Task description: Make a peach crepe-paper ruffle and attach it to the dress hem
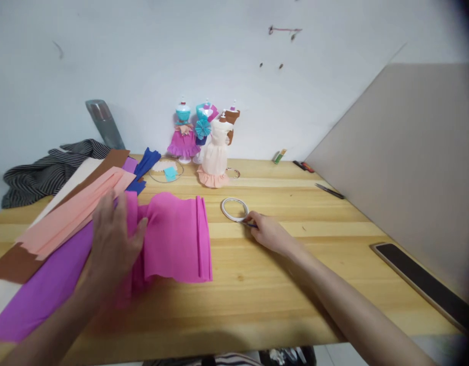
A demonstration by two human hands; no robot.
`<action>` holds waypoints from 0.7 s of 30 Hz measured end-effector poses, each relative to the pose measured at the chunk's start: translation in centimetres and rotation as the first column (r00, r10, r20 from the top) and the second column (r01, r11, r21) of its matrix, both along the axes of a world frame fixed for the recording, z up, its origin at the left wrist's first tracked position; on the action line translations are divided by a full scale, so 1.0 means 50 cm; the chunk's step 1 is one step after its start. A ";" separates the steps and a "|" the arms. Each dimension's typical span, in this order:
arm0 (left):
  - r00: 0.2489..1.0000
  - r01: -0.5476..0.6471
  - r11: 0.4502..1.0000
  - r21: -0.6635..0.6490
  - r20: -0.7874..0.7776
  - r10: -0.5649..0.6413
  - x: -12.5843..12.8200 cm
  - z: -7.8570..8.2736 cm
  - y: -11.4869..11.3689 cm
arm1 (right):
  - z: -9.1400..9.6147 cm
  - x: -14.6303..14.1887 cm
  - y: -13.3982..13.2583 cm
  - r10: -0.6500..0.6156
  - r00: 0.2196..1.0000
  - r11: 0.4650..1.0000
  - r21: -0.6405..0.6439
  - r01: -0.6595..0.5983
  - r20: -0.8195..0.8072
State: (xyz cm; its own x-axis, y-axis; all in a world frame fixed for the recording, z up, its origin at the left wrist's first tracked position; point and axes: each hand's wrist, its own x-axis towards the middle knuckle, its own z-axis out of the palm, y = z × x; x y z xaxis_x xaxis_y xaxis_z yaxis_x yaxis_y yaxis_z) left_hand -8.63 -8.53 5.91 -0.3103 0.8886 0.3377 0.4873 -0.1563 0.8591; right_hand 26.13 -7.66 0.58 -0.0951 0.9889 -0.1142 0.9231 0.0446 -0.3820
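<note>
My left hand (114, 239) lies flat with fingers spread on a folded sheet of pink crepe paper (177, 236) in the middle of the wooden table (280, 284). My right hand (267, 231) reaches forward with its fingers pinched at the near edge of a white roll of tape (234, 209). A thin dark tip shows at its fingers, too small to name. Left of the pink sheet lie purple (44, 290), peach (72, 213), brown and blue sheets.
Several small mannequins in paper dresses (207, 140) stand at the back by the wall. A striped cloth (47, 170) lies at the far left. Scissors (329, 191), a glue stick (279, 156) and a phone (429, 284) lie to the right. A grey panel borders the right side.
</note>
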 end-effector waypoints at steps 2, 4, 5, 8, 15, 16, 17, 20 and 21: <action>0.917 0.262 0.960 0.098 -0.337 -0.216 0.043 0.004 0.014 | 0.001 -0.001 -0.002 -0.006 1.000 1.000 0.000 0.006 0.003; 0.746 0.560 0.829 0.009 -0.441 -0.499 0.104 -0.003 0.040 | 0.004 -0.006 -0.005 -0.015 1.000 1.000 -0.001 0.015 0.014; 0.624 0.673 0.736 -0.077 -0.477 -0.619 0.139 -0.010 0.058 | 0.005 -0.010 -0.007 -0.017 1.000 1.000 0.000 0.017 0.018; 0.304 0.758 0.580 -0.299 -0.624 -0.720 0.244 -0.036 0.121 | 0.010 -0.018 -0.013 -0.016 1.000 1.000 0.007 0.016 0.019; 0.051 0.731 0.526 -0.435 -0.734 -0.677 0.355 -0.085 0.204 | 0.007 -0.006 -0.021 -0.058 0.996 0.998 0.036 0.055 0.068; 0.059 0.733 0.531 -0.425 -0.738 -0.672 0.356 -0.090 0.204 | 0.005 -0.003 -0.023 -0.075 0.994 0.997 0.041 0.072 0.081; 0.070 0.736 0.537 -0.412 -0.742 -0.667 0.356 -0.095 0.202 | 0.002 -0.001 -0.026 -0.090 0.992 0.995 0.046 0.086 0.093; 0.102 0.741 0.552 -0.383 -0.748 -0.656 0.360 -0.105 0.187 | -0.005 -0.002 -0.039 -0.109 0.986 0.993 0.068 0.101 0.125; 0.108 0.740 0.556 -0.379 -0.749 -0.654 0.364 -0.107 0.182 | -0.007 -0.004 -0.044 -0.113 0.985 0.992 0.073 0.103 0.134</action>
State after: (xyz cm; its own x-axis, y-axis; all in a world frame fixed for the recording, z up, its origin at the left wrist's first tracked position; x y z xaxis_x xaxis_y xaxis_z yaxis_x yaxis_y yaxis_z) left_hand 9.58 0.55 0.57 0.8483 0.5237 0.0790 0.5075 -0.8464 0.1613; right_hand 25.92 -9.84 0.23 0.0248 0.9983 -0.0530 0.9674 -0.0373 -0.2505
